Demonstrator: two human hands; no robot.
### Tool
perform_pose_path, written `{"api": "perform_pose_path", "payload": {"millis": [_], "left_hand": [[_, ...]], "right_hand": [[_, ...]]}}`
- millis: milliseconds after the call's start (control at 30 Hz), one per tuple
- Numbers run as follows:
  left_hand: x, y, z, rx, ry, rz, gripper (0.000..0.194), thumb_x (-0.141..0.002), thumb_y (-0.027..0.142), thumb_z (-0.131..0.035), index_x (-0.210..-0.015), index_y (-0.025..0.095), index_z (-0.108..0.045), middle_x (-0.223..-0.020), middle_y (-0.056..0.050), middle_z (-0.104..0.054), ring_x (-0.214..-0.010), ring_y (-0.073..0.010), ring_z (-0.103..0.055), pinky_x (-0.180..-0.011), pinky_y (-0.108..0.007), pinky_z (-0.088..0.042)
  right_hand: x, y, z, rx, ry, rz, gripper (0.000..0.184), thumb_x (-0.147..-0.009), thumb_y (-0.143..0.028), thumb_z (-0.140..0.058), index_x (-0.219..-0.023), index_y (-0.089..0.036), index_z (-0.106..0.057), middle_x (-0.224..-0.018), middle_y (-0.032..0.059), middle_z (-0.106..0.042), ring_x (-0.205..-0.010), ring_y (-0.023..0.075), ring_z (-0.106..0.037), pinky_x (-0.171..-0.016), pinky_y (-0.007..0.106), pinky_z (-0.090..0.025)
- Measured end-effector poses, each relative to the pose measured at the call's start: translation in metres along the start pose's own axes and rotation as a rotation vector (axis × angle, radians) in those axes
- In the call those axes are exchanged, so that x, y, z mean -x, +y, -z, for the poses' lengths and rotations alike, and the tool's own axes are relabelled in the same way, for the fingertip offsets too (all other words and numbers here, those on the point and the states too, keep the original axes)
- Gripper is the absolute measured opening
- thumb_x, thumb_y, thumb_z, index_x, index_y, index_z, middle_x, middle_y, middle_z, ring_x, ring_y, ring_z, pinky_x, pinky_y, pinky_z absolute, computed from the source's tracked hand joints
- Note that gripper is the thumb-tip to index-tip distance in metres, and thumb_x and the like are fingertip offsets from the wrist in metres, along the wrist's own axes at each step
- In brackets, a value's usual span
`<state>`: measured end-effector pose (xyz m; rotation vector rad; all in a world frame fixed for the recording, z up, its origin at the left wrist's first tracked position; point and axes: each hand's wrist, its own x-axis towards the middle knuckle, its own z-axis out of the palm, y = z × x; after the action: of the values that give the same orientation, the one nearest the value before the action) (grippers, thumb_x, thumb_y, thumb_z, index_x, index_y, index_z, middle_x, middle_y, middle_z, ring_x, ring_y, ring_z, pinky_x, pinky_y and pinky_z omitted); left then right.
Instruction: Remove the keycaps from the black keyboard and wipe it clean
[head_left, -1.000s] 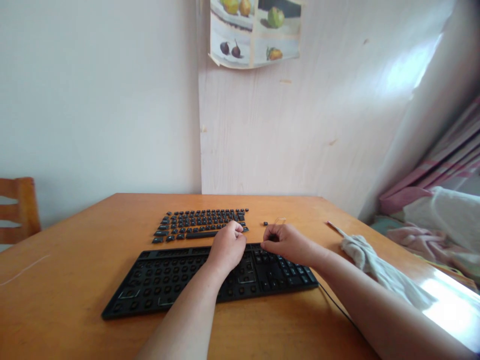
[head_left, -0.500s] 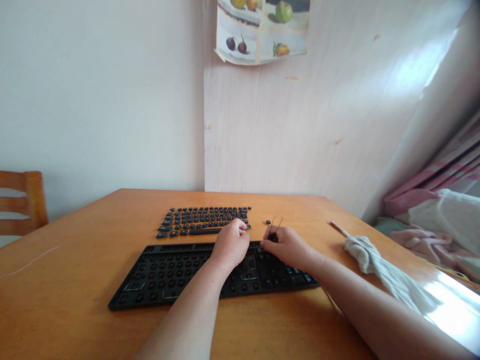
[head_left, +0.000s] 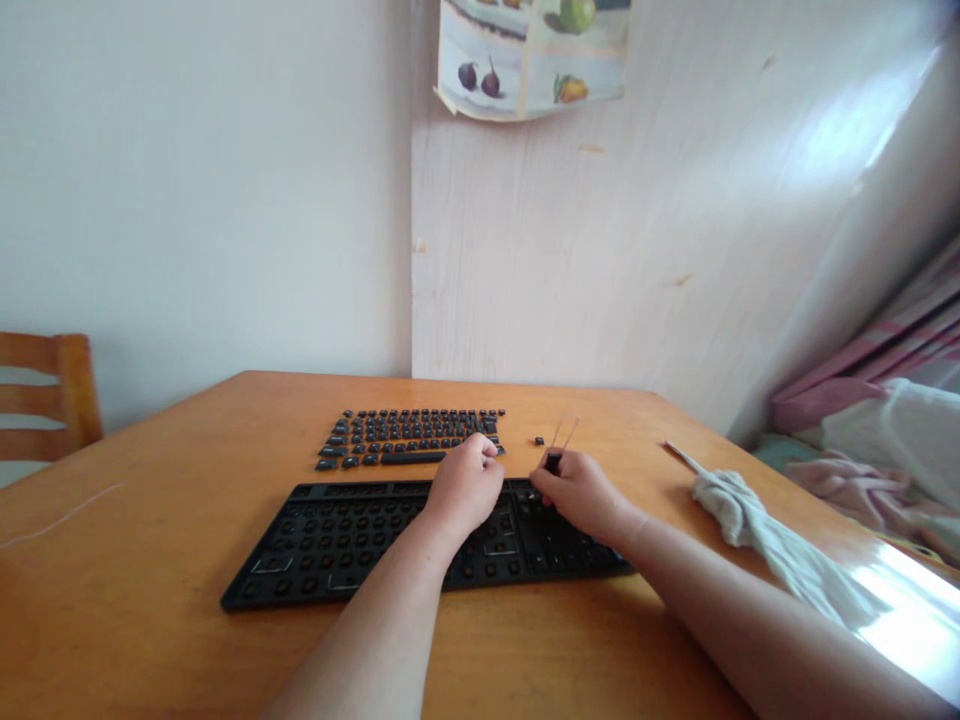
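Left grip (head_left: 465, 487): curled inward over the far edge of the keyboard (head_left: 330, 535), with fingertips drawn together; cannot tell from here whether holding anything or pressing on the frame below.
Right grip (head_left: 581, 490): closed, pinching the black handle of a wire tool (head_left: 553, 462) between thumb and fingers, just beside the left grip; cannot tell whether touching the keyboard.
Wire tool: held upright, with two thin wires pointing up and spreading slightly apart.
Keyboard: lying flat on the surface (head_left: 525, 650), below both hands; showing rows of bare key positions and several thin metal bars on the left and middle, partly hidden on the right by hand and forearm.
Keycaps (head_left: 405, 435): laid out in neat rows on the surface beyond the keyboard, with a long spacebar (head_left: 414, 458) along the near side.
Single keycap (head_left: 539, 441): set apart to the right of the rows, near the wires.
Cloth (head_left: 731, 505): crumpled on the right of the surface, with a thin stick (head_left: 681, 456) reaching out toward the far side.
String (head_left: 64, 518): lying loose at far left, near a wooden chair (head_left: 75, 385).
Fruit pictures (head_left: 532, 60): hanging on the wall behind.
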<state>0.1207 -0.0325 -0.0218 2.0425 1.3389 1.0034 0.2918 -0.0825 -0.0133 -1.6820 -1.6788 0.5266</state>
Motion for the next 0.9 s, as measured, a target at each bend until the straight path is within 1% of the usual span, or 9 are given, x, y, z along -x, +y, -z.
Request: {"api": "perform_pose_path", "payload": {"millis": [100,300,467,600,733,800,900], "left_hand": [[0.0,-0.001,0.0,0.016,0.0,0.002,0.018,-0.074,0.013,-0.051,-0.087,0.019,-0.061,-0.076,-0.004,-0.067,-0.07,-0.0153,-0.06,-0.065,-0.024,-0.042],[-0.001,-0.004,-0.002,0.038,0.016,-0.012,0.018,-0.073,0.012,-0.051,-0.086,0.019,-0.061,-0.076,-0.004,-0.066,-0.071,-0.0154,-0.059,-0.065,-0.024,-0.041],[0.0,-0.005,-0.002,0.03,0.015,-0.018,0.018,-0.075,0.014,-0.051,-0.088,0.019,-0.061,-0.08,-0.004,-0.067,-0.073,-0.0161,-0.06,-0.067,-0.025,-0.043],[-0.001,-0.005,-0.002,0.028,0.01,-0.026,0.018,-0.075,0.013,-0.051,-0.088,0.018,-0.061,-0.081,-0.005,-0.068,-0.074,-0.0162,-0.061,-0.069,-0.026,-0.044],[0.0,-0.002,-0.003,0.085,0.018,-0.074,0.017,-0.077,0.014,-0.051,-0.089,0.018,-0.062,-0.084,-0.005,-0.069,-0.078,-0.0165,-0.062,-0.074,-0.027,-0.046],[0.001,0.001,-0.004,0.148,-0.013,-0.118,0.018,-0.078,0.016,-0.052,-0.092,0.018,-0.063,-0.088,-0.006,-0.069,-0.082,-0.0165,-0.063,-0.078,-0.028,-0.047],[0.005,0.008,-0.006,0.26,-0.122,-0.149,0.022,-0.079,0.019,-0.055,-0.099,0.018,-0.063,-0.094,-0.006,-0.07,-0.087,-0.0168,-0.064,-0.082,-0.028,-0.048]], "right_hand": [[0.0,0.001,-0.001,-0.042,0.004,-0.028,0.018,-0.075,-0.026,-0.051,-0.059,-0.018,-0.05,-0.049,-0.0033,-0.049,-0.045,0.0083,-0.043,-0.043,0.02,-0.029],[-0.001,0.003,-0.004,-0.094,0.023,-0.038,0.02,-0.074,-0.028,-0.052,-0.057,-0.018,-0.051,-0.049,-0.0029,-0.049,-0.045,0.0093,-0.042,-0.044,0.022,-0.028],[-0.005,0.007,0.004,-0.186,0.059,-0.088,0.024,-0.075,-0.029,-0.051,-0.054,-0.018,-0.051,-0.049,-0.0017,-0.049,-0.046,0.0093,-0.041,-0.046,0.023,-0.029],[-0.005,0.005,0.011,-0.238,0.108,-0.112,0.024,-0.076,-0.032,-0.053,-0.057,-0.018,-0.051,-0.049,-0.0027,-0.048,-0.045,0.009,-0.04,-0.045,0.023,-0.028],[-0.002,-0.001,0.011,-0.335,0.13,-0.06,0.022,-0.079,-0.035,-0.054,-0.066,-0.017,-0.052,-0.053,-0.0029,-0.052,-0.046,0.0088,-0.042,-0.046,0.022,-0.03],[0.0,-0.004,0.009,-0.391,0.139,-0.021,0.022,-0.079,-0.038,-0.055,-0.071,-0.018,-0.052,-0.055,-0.0026,-0.054,-0.047,0.0091,-0.044,-0.047,0.022,-0.032],[0.002,-0.007,0.006,-0.446,0.133,0.013,0.025,-0.079,-0.042,-0.057,-0.074,-0.019,-0.051,-0.057,-0.0024,-0.055,-0.048,0.0098,-0.046,-0.047,0.022,-0.034]]}}
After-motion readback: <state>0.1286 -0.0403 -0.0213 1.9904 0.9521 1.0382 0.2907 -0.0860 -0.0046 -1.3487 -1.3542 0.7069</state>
